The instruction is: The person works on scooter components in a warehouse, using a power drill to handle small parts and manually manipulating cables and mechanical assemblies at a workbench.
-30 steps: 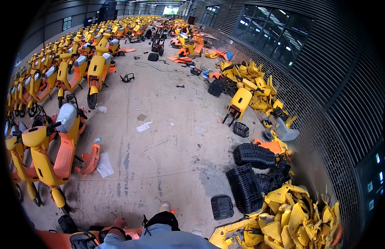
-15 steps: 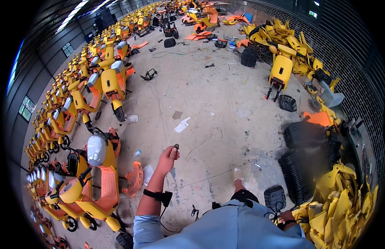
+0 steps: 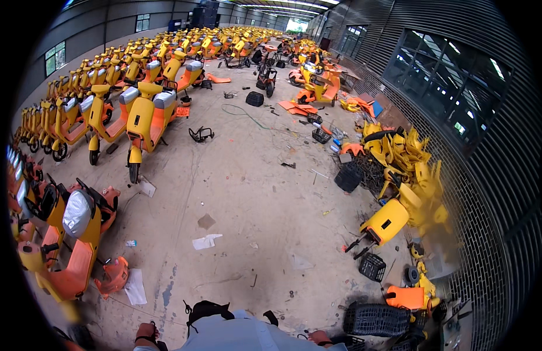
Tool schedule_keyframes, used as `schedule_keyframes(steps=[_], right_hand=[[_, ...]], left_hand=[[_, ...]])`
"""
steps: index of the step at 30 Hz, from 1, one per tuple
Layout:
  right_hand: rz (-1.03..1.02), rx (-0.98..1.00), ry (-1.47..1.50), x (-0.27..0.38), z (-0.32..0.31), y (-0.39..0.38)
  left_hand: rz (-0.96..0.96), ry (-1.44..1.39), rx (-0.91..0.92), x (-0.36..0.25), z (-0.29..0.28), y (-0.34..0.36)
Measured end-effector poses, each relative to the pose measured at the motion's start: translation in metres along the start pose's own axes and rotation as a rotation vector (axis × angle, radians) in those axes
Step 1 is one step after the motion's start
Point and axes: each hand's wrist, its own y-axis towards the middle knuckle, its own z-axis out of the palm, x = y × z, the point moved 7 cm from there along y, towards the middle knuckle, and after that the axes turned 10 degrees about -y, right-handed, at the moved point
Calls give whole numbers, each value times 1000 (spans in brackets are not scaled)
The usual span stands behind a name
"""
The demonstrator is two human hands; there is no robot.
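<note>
White paper scrap (image 3: 206,241) lies, seemingly flat, on concrete floor (image 3: 253,193).

A yellow scooter (image 3: 60,245) with an orange footboard and a grey front panel stands upright at the left side of the concrete floor (image 3: 253,193), an orange shell piece (image 3: 113,275) lying just beside it.
</note>
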Motion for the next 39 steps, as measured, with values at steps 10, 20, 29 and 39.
schedule_keyframes(steps=[10, 20, 29, 39], right_hand=[[-808, -309, 93, 631, -130, 60], [-7, -150, 97, 577, -208, 291], [204, 116, -45, 667, -249, 371], [-524, -293, 207, 1368, -597, 537]], left_hand=[[206, 346, 23, -266, 288, -17], [612, 509, 223, -710, 743, -5], [835, 520, 368, -937, 1077, -56], [162, 698, 88, -985, 1150, 10]])
